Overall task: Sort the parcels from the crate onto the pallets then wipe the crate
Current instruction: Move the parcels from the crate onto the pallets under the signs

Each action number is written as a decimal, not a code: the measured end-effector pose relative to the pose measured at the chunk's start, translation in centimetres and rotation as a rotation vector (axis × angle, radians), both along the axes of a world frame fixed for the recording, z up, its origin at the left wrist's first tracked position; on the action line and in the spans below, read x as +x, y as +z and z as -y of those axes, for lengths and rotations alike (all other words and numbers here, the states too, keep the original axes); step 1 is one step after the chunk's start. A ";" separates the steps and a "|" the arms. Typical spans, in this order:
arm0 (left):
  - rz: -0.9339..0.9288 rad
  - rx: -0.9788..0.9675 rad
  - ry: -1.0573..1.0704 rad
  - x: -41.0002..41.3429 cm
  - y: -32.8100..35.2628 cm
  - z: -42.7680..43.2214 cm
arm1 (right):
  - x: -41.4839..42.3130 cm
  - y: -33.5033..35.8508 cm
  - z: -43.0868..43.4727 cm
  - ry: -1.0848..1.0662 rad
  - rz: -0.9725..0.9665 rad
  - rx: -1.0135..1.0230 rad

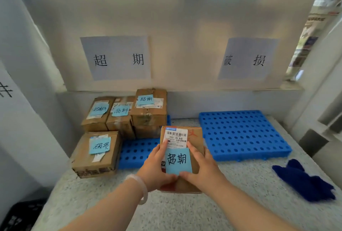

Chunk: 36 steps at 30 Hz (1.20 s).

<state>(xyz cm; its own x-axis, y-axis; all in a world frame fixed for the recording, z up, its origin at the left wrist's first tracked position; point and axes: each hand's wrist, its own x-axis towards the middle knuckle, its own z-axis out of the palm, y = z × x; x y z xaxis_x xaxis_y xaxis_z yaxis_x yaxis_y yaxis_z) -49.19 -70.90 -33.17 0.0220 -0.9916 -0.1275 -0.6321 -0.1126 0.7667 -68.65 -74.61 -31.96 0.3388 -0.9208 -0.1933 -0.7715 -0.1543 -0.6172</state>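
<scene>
1. Cardboard parcel sits between both hands, over the speckled bench by the near right corner of the left pallet.
2. Left hand grips the parcel's left side, fingers curled round its edge; a pale bracelet circles that wrist.
3. Right hand grips the right side, thumb on the parcel's near edge.
4. A blue note reading 超期 is stuck to the parcel's top, below a barcode label.
5. Three noted parcels stand at the back of the left pallet; a fourth parcel, noted 破损, is at its front left.
6. The right pallet is blue and lies flat against the wall.
7. A dark blue cloth lies crumpled on the bench, right.
8. A black crate shows at lower left, blurred.
9. Wall signs read 超期 and 破损.
</scene>
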 end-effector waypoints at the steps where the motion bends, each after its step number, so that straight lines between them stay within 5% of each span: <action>1: 0.007 0.020 0.002 1.7 -0.4 0.2 | 1.6 -0.3 0.3 0.011 -0.007 0.014; 15: 0.037 0.229 0.079 13.5 -5.6 2.9 | 14.1 -6.0 4.3 0.123 -0.039 0.185; 36: 0.087 0.279 0.056 16.1 -7.9 7.7 | 16.6 -8.4 9.5 0.072 0.031 0.288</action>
<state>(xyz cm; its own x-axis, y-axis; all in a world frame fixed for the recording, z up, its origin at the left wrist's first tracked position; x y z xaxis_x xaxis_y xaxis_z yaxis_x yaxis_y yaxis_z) -33.12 -78.64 -41.12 0.0982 -0.9153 -0.3906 -0.6810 -0.3481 0.6443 -52.05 -84.07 -40.38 0.4113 -0.8030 -0.4312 -0.7449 -0.0235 -0.6668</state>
